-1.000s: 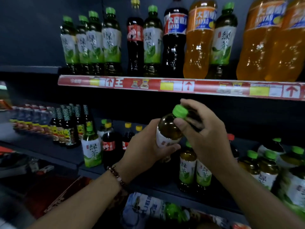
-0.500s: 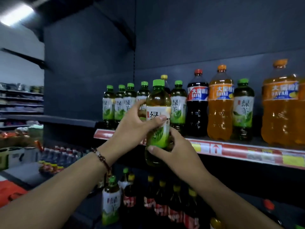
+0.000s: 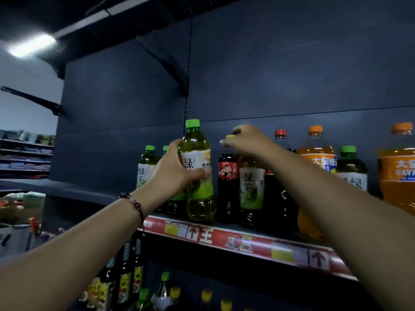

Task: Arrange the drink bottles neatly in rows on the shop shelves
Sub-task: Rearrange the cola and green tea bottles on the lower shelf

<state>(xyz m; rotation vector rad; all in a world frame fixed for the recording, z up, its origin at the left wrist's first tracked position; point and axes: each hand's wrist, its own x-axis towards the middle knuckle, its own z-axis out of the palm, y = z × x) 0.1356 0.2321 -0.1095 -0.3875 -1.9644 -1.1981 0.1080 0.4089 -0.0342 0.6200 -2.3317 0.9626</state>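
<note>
My left hand grips a green tea bottle with a green cap. It holds the bottle upright at the front edge of the upper shelf, beside a row of matching green tea bottles. My right hand reaches over the tops of a small cola bottle with a yellow cap and another green tea bottle. Its fingertips are blurred near the yellow cap, so I cannot make out whether it holds anything.
Further right on the shelf stand a big dark soda bottle, two large orange soda bottles and one more green tea bottle. Smaller bottles fill the shelf below. Another aisle's shelves lie far left.
My right hand let go of the green tea bottle and moved up and right over the neighbouring bottle tops. My left hand brought the bottle to the shelf edge.
</note>
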